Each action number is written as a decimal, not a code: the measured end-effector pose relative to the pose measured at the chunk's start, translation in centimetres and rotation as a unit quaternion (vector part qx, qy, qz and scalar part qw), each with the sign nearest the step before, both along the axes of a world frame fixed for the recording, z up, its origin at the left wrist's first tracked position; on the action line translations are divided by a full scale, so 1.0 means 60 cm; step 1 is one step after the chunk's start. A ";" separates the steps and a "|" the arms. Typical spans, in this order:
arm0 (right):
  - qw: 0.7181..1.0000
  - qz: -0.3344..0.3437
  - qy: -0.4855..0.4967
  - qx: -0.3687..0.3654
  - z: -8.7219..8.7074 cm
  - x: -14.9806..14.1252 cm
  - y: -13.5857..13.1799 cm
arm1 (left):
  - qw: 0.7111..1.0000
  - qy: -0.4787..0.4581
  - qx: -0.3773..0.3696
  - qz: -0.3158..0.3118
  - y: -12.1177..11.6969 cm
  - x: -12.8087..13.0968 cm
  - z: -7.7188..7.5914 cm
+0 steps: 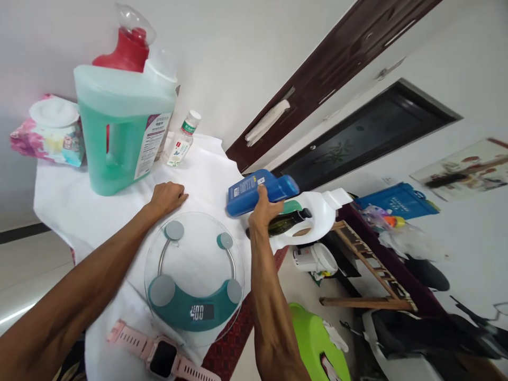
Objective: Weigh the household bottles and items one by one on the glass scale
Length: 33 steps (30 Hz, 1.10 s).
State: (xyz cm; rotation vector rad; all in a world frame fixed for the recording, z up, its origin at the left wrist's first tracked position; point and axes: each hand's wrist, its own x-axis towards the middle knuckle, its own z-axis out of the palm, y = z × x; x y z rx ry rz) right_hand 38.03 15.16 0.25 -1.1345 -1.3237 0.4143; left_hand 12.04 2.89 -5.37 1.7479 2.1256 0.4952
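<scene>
My right hand grips a blue bottle around its side, and the bottle tilts with its cap to the right. Behind that wrist are a dark bottle with a black cap and a white jug with a handle. My left hand rests on the white cloth, fingers curled into a fist with nothing showing in them. Just below it lies a round glass bathroom scale, its display lit with digits that look like zeros. A large jug of green liquid stands beyond my left hand.
A small clear bottle with a white cap, a red bottle and a wipes pack stand at the back. A pink smartwatch lies at the near edge. A white bucket and green stool are on the floor.
</scene>
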 end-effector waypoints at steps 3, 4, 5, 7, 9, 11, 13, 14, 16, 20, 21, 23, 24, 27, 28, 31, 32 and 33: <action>0.999 0.002 0.039 0.034 0.040 0.015 -0.063 | 1.000 -0.003 -0.002 -0.002 0.001 0.000 -0.001; 0.998 0.024 0.040 0.044 0.055 0.019 -0.090 | 1.000 -0.003 -0.001 0.000 0.002 0.000 -0.003; 0.997 0.048 0.041 0.044 0.067 0.022 -0.118 | 1.000 -0.002 0.000 0.002 0.003 0.000 -0.004; 0.995 0.080 0.047 0.021 0.083 0.025 -0.176 | 1.000 -0.002 0.005 0.005 0.006 0.000 -0.008; 0.994 0.096 0.053 -0.018 0.084 0.026 -0.232 | 1.000 -0.005 0.009 0.004 0.007 0.000 -0.010; 0.992 0.102 0.057 -0.052 0.073 0.028 -0.279 | 1.000 -0.007 0.013 0.001 0.006 0.000 -0.011; 0.990 0.103 0.058 -0.073 0.057 0.030 -0.317 | 1.000 -0.009 0.019 0.001 0.005 0.000 -0.012; 0.990 0.101 0.057 -0.079 0.049 0.031 -0.331 | 1.000 -0.011 0.022 0.001 0.004 -0.001 -0.012; 0.990 0.097 0.049 -0.085 0.038 0.034 -0.353 | 0.999 -0.018 0.029 0.003 0.004 -0.002 -0.014; 0.992 0.092 0.029 -0.083 0.027 0.040 -0.374 | 0.998 -0.046 0.030 0.008 0.005 -0.004 -0.016; 0.992 0.091 0.026 -0.081 0.026 0.041 -0.376 | 0.998 -0.051 0.029 0.009 0.005 -0.005 -0.016; 0.992 0.093 0.024 -0.081 0.022 0.045 -0.376 | 0.998 -0.054 0.026 0.005 0.004 -0.003 -0.013; 0.991 0.098 0.023 -0.085 0.021 0.047 -0.376 | 0.998 -0.054 0.027 -0.001 0.003 -0.001 -0.011; 0.989 0.115 0.009 -0.092 0.020 0.058 -0.375 | 0.996 -0.077 0.044 -0.031 -0.001 0.010 -0.003; 0.989 0.120 0.002 -0.089 0.021 0.063 -0.376 | 0.993 -0.098 0.051 -0.046 -0.003 0.016 -0.001; 0.989 0.128 -0.013 -0.074 0.025 0.080 -0.382 | 0.973 -0.202 0.063 -0.089 -0.006 0.034 0.005; 0.989 0.129 -0.013 -0.071 0.026 0.085 -0.385 | 0.963 -0.243 0.060 -0.100 -0.007 0.039 0.006; 0.989 0.129 -0.014 -0.071 0.027 0.089 -0.387 | 0.952 -0.281 0.052 -0.106 -0.007 0.043 0.006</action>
